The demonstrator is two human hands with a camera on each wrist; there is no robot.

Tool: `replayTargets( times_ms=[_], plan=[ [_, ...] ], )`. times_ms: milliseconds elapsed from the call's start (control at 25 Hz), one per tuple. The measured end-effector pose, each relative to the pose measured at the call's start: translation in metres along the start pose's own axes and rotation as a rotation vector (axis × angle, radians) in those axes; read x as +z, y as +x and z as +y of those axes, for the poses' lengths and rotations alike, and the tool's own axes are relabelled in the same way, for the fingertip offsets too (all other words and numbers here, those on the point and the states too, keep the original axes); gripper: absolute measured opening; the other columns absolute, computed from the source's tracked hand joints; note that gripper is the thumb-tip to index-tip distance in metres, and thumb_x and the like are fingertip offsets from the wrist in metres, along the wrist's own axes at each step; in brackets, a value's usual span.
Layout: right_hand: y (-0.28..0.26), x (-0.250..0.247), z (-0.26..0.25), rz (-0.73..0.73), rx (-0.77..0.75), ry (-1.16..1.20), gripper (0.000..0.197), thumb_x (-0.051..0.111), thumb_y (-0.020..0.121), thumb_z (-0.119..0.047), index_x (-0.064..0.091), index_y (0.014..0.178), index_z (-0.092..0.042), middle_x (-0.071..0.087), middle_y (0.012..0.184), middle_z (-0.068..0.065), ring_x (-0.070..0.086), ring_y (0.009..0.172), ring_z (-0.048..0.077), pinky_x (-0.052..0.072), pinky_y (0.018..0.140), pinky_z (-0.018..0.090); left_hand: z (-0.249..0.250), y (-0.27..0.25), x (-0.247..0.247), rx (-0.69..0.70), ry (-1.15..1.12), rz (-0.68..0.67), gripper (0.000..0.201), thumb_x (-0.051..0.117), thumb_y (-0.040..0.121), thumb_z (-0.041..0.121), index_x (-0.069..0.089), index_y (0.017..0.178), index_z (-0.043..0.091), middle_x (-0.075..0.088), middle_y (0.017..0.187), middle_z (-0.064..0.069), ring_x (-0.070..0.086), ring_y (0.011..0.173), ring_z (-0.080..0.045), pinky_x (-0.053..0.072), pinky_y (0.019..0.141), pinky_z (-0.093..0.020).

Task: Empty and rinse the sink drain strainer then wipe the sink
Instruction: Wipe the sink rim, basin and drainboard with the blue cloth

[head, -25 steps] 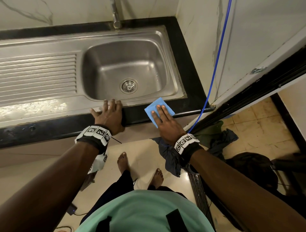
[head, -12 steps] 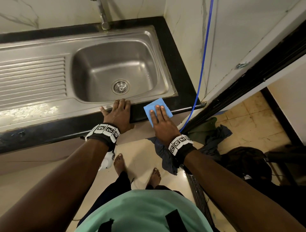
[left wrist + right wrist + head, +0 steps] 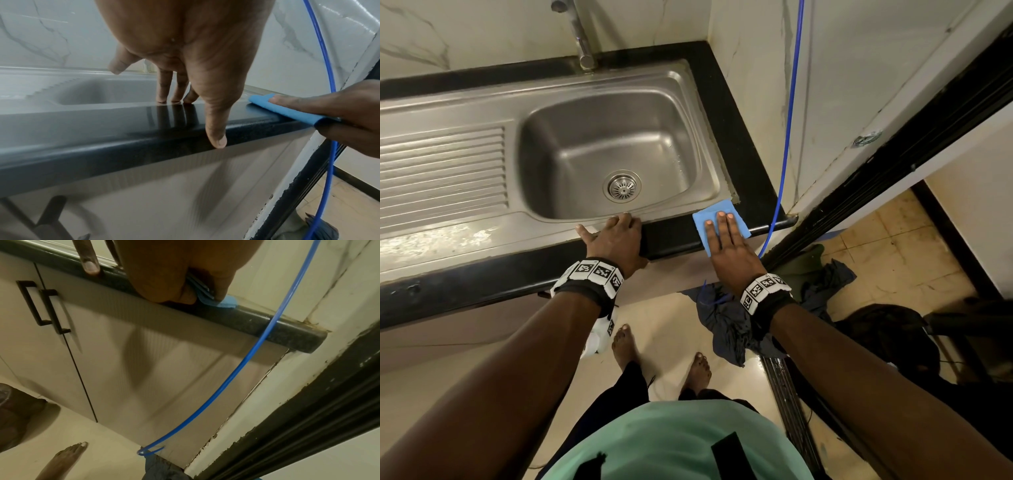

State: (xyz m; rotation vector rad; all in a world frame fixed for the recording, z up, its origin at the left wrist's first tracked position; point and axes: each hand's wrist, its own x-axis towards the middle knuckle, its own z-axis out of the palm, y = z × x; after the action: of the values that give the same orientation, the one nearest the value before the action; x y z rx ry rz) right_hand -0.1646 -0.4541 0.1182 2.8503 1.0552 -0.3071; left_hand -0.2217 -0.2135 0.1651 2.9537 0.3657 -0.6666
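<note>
The steel sink (image 3: pixel 709 144) holds its round drain strainer (image 3: pixel 621 186), seated in the basin floor. My left hand (image 3: pixel 616 236) rests on the black counter (image 3: pixel 674 236) in front of the basin. Its fingers (image 3: pixel 164 91) touch the sink's front rim and its thumb hangs over the counter edge; it holds nothing. My right hand (image 3: pixel 726 240) presses straight fingers on a folded blue cloth (image 3: pixel 719 214) near the sink's front right corner. The cloth (image 3: pixel 287 112) wraps over the counter edge. In the right wrist view my thumb pinches the cloth (image 3: pixel 224 302) from below.
A faucet (image 3: pixel 582 44) stands behind the basin and a ribbed drainboard (image 3: pixel 441 171) lies to the left. A blue tube (image 3: pixel 787 137) hangs down the wall past the counter's right end. Dark rags (image 3: pixel 726 325) lie on the floor by my bare feet. Cabinet handles (image 3: pixel 41 308) are below.
My left hand has slid right along the counter edge, now in front of the strainer. The right hand has pushed the blue cloth toward the sink's front right corner.
</note>
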Motion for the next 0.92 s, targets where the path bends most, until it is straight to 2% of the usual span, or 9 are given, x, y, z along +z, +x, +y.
replayTargets(
  times_ms=[240,520,640,800,920],
  plan=[
    [-0.004,0.0,-0.006,-0.007,0.107,0.001,0.075,0.051,0.097,-0.007,0.004,0.155,0.003,0.002,0.159,0.035,0.006,0.148,0.051,0.027,0.116,0.057,0.0,0.0,-0.003,-0.012,-0.029,0.002,0.081,0.085,0.078,0.048,0.047,0.144,0.02,0.044,0.146,0.0,0.042,0.143,-0.029,0.021,0.105,-0.088],
    [0.017,-0.014,0.016,-0.078,0.177,-0.015,0.077,0.047,0.1,-0.01,-0.006,0.155,0.0,-0.007,0.16,0.033,-0.001,0.149,0.049,0.013,0.12,0.055,0.001,0.002,-0.007,-0.023,-0.023,-0.013,0.082,0.088,0.075,0.047,0.051,0.142,0.019,0.047,0.142,-0.001,0.045,0.14,-0.031,0.024,0.106,-0.085],
    [0.032,-0.023,0.032,-0.115,0.217,0.035,0.074,0.045,0.101,-0.01,-0.004,0.156,-0.002,-0.007,0.161,0.031,-0.002,0.15,0.046,0.016,0.122,0.052,0.003,0.003,-0.007,-0.025,-0.021,-0.017,0.081,0.088,0.074,0.046,0.052,0.141,0.018,0.048,0.14,-0.002,0.046,0.139,-0.032,0.025,0.106,-0.085],
    [0.051,-0.033,0.05,-0.152,0.27,0.131,0.083,0.057,0.097,-0.012,0.0,0.157,-0.006,-0.006,0.162,0.026,-0.003,0.151,0.042,0.027,0.119,0.05,0.003,0.003,-0.007,-0.027,-0.022,-0.015,0.08,0.089,0.075,0.045,0.052,0.141,0.018,0.048,0.14,-0.003,0.046,0.139,-0.033,0.025,0.106,-0.085],
    [0.058,-0.03,0.056,-0.143,0.283,0.177,0.084,0.058,0.097,-0.018,0.002,0.157,-0.007,-0.005,0.163,0.025,-0.003,0.151,0.042,0.026,0.12,0.052,0.003,0.001,-0.005,-0.029,-0.018,-0.014,0.083,0.087,0.077,0.046,0.048,0.144,0.018,0.044,0.145,-0.003,0.043,0.142,-0.032,0.026,0.106,-0.086]
  ],
)
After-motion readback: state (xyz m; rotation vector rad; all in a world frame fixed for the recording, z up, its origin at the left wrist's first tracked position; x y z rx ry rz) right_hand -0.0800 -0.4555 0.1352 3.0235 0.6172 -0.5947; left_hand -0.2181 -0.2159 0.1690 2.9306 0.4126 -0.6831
